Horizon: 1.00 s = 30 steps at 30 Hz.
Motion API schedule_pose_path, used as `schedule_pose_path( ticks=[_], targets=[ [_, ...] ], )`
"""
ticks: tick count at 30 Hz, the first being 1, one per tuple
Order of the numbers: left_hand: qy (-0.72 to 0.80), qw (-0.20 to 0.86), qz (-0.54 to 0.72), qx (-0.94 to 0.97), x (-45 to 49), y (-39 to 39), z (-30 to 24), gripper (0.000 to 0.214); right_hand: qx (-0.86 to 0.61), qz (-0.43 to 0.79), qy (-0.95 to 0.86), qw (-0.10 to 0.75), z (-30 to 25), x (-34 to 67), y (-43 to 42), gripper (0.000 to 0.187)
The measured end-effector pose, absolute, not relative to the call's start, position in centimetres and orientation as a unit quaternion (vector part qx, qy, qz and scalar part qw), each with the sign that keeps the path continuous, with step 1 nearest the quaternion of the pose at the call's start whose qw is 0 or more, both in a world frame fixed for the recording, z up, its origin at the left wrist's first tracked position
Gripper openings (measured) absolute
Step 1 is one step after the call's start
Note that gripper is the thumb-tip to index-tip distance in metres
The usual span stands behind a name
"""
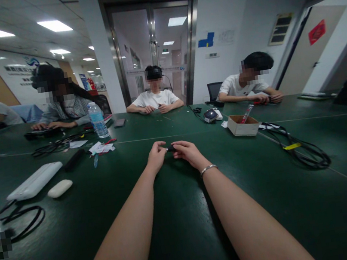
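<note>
Above the middle of the green table, a small black stick with a silvery tip [170,148], much like a USB drive, sits between my two hands. My right hand [188,151], with a silver bangle at the wrist, pinches its dark body between thumb and fingers. The fingers of my left hand [156,157] are curled, and their tips meet at the silvery end. Whether a separate cap or part is in the left fingertips is too small to tell.
Left of me lie a white power strip [36,181], a white oval case [60,188] and paper scraps [101,147], with a water bottle [97,120] beyond. At right are an open cardboard box [243,126] and coiled black cable [307,154]. Several people sit around the table.
</note>
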<state>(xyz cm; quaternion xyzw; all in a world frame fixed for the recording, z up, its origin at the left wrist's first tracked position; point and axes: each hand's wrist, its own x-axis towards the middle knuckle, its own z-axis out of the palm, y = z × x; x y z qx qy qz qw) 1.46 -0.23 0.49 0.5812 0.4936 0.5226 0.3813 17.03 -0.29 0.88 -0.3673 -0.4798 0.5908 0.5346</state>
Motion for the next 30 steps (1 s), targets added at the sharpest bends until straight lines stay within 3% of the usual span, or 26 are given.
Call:
schedule_pose_path(
  ticks=[30],
  targets=[
    [0.476, 0.389, 0.517, 0.595, 1.43, 0.14, 0.10, 0.023, -0.360, 0.590, -0.488, 0.533, 0.79, 17.10, -0.15, 0.013]
  ],
)
